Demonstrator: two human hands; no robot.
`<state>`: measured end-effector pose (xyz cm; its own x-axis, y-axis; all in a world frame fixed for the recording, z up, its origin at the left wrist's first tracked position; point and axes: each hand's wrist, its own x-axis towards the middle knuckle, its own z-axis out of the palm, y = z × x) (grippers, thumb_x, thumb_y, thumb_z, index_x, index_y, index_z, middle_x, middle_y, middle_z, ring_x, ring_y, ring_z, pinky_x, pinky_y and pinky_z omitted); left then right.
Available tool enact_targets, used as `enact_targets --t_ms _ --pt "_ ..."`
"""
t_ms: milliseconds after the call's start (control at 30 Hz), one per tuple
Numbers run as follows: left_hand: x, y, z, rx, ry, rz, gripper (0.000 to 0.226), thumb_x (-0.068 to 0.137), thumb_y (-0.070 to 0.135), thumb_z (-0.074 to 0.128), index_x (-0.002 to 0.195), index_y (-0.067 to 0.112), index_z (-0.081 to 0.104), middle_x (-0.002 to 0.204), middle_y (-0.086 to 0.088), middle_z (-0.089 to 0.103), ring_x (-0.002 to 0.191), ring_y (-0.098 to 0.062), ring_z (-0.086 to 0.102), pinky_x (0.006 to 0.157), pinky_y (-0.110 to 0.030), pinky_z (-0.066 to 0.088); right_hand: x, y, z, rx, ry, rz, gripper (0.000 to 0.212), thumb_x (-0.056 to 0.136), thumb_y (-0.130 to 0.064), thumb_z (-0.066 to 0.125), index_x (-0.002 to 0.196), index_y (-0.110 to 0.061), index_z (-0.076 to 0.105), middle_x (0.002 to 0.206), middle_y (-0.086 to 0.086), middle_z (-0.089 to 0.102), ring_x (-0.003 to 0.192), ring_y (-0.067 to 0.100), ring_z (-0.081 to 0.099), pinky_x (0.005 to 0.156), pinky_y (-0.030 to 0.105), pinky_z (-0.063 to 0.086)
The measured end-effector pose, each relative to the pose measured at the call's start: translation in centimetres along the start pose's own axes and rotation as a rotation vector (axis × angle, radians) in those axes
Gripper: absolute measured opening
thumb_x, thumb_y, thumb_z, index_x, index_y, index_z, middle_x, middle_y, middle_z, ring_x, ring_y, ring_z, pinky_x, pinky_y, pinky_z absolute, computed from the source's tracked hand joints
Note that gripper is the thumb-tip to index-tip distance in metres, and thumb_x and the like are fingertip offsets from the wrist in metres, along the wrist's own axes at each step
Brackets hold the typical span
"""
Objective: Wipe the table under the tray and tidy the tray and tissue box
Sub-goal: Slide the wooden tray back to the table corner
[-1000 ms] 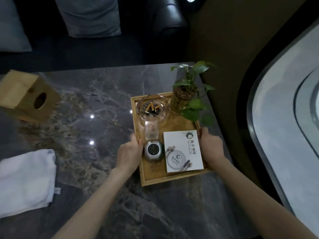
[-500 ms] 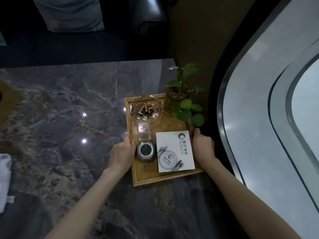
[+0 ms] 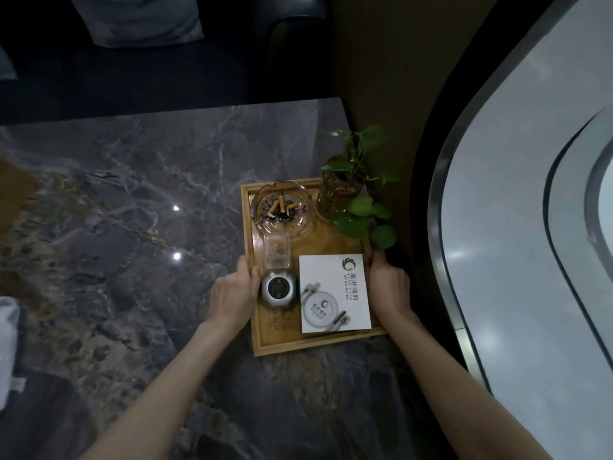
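A wooden tray (image 3: pixel 318 344) rests on the dark marble table (image 3: pixel 132 200), close to its right edge. My left hand (image 3: pixel 232 295) grips the tray's left rim and my right hand (image 3: pixel 391 288) grips its right rim. On the tray stand a glass ashtray (image 3: pixel 282 209) with cigarette butts, a small clear box (image 3: pixel 278 250), a round silver device (image 3: pixel 278 288), a white card (image 3: pixel 335 293) and a potted green plant (image 3: pixel 351 187). A white cloth (image 3: pixel 8 346) shows at the left edge. Only a corner of the wooden tissue box (image 3: pixel 13 180) is in view.
A dark sofa (image 3: pixel 139 71) with grey cushions (image 3: pixel 139 18) runs behind the table. A brown wall (image 3: pixel 398 61) and a curved pale window ledge (image 3: pixel 530 227) lie right of the table's edge.
The tray, held in both hands, has shifted right toward the table's right edge. My view has turned right, so the tissue box and the cloth have slid almost out of frame.
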<state>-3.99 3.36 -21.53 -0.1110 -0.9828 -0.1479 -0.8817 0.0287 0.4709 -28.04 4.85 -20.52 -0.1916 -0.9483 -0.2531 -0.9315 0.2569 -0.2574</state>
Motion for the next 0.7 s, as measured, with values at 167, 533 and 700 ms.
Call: enact_targets --t_ms 167,533,700 --pt "-0.1 -0.2 0.3 0.006 0.007 -0.015 0.02 0.095 0.018 0.039 0.1 0.002 0.05 0.071 -0.019 0.066 0.06 -0.036 0.062 0.057 -0.043 0.052 0.1 0.0 0.3 0.013 0.021 -0.003 0.024 0.097 -0.014 0.037 0.109 0.004 0.048 0.09 0.028 0.066 0.083 0.043 0.063 0.06 0.038 0.04" --pt "-0.3 -0.2 0.5 0.053 0.014 -0.042 0.035 0.097 0.024 0.032 0.12 0.001 0.043 0.08 -0.02 0.067 0.071 -0.036 0.064 0.064 -0.045 0.053 -0.4 -0.5 0.0 0.032 0.036 0.024 0.023 0.096 -0.015 0.038 0.111 0.001 0.045 0.094 0.026 0.066 0.088 0.043 0.063 0.067 0.044 0.047" --pt "-0.4 0.3 -0.2 0.021 -0.024 -0.107 0.032 0.096 0.028 0.031 0.114 0.005 0.045 0.087 -0.02 0.066 0.078 -0.036 0.063 0.07 -0.047 0.053 -0.5 -0.5 -0.8 0.136 -0.001 0.08 0.025 0.096 -0.019 0.04 0.114 -0.006 0.05 0.103 0.022 0.065 0.092 0.04 0.062 0.065 0.034 0.04"
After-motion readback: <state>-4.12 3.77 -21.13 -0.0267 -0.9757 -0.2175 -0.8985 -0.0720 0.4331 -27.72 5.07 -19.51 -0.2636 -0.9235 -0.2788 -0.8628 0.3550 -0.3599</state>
